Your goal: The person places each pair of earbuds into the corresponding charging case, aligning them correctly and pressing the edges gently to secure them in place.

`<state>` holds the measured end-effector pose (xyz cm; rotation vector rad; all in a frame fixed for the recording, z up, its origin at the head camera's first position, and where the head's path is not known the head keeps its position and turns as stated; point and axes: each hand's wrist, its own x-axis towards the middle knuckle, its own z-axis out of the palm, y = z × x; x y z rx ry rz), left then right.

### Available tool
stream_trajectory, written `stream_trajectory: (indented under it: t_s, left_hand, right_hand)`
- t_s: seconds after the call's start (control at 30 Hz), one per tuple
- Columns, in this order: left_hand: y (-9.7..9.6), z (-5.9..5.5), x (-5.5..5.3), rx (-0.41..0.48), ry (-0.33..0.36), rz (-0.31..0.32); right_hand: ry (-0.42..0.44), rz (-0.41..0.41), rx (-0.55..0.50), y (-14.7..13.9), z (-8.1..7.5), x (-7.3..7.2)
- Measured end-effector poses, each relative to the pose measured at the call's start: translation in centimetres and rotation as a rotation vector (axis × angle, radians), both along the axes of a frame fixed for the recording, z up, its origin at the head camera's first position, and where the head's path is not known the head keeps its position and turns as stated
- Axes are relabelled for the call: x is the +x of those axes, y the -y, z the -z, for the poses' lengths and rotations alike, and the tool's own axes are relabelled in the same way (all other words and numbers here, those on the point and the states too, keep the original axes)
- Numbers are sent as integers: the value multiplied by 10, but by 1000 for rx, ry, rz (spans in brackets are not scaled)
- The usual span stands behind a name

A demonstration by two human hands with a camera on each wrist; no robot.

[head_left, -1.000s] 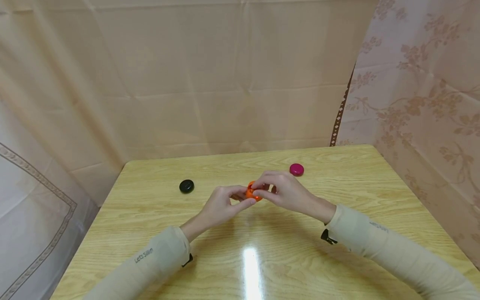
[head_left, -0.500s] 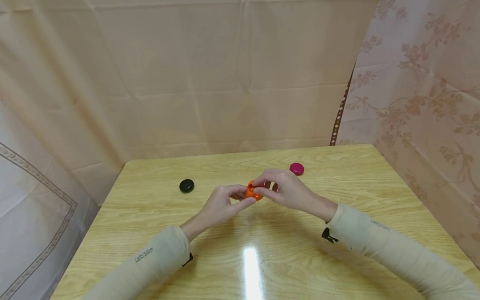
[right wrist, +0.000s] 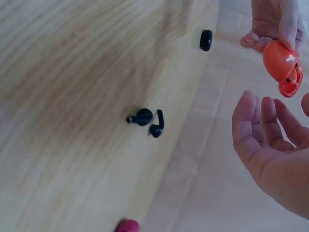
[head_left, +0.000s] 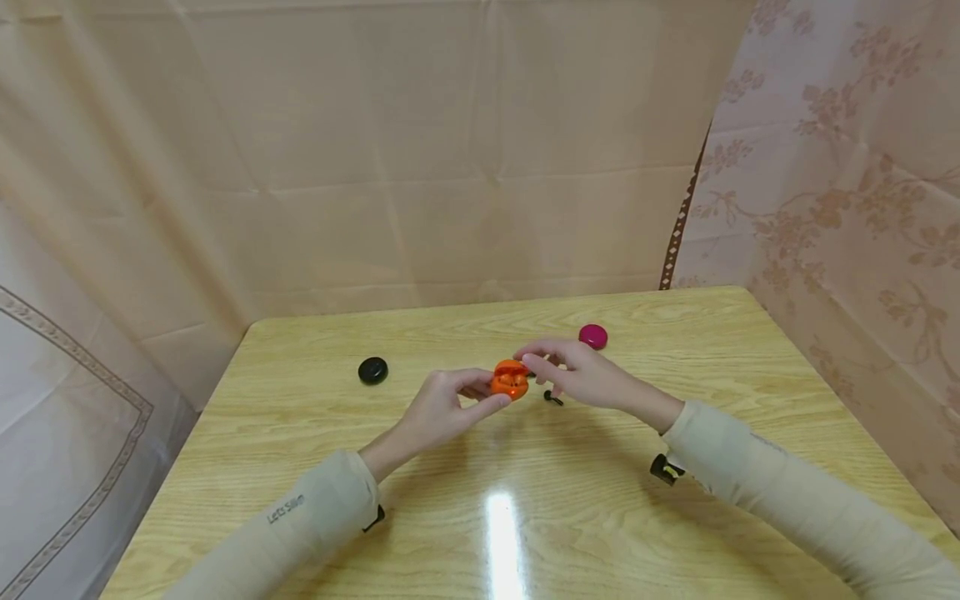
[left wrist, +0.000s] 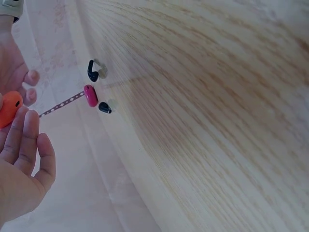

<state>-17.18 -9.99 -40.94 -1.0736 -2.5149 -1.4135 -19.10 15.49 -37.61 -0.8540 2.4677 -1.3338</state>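
In the head view my left hand (head_left: 442,408) grips an orange earbud case (head_left: 510,385) with its lid raised; dark spots show inside. My right hand (head_left: 581,375) is just right of the case, its fingers loosely bent with nothing held. The right wrist view shows the right hand's fingers (right wrist: 263,125) apart from the orange case (right wrist: 279,60). Two black earbuds lie on the table: one earbud (right wrist: 141,117) right beside the other earbud (right wrist: 157,124). In the head view, one black earbud (head_left: 552,397) lies below the right hand; the other is mostly covered by its fingers.
A round black case (head_left: 372,371) lies on the wooden table (head_left: 315,433) to the left. A magenta case (head_left: 593,337) lies behind the right hand. Cloth curtains (head_left: 375,167) hang beyond the table's far edge.
My right fingers have come away from the orange case and moved slightly right, showing its inside and uncovering the black earbuds on the table. My left hand has stayed in place.
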Motion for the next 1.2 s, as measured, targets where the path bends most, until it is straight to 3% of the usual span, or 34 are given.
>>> stream_trajectory:
  t_s: [0.17,0.57,1.2]
  left_hand:
    - [-1,0,1,-1,-5,5]
    - [-2,1,2,1,7,-1]
    - [-2,2,2,5,23,-1]
  right_hand:
    - [194,-22,-53,0,4,-2]
    - [392,-39,-133,3,9,-3]
    - [421,-52,-159,4,15,-4]
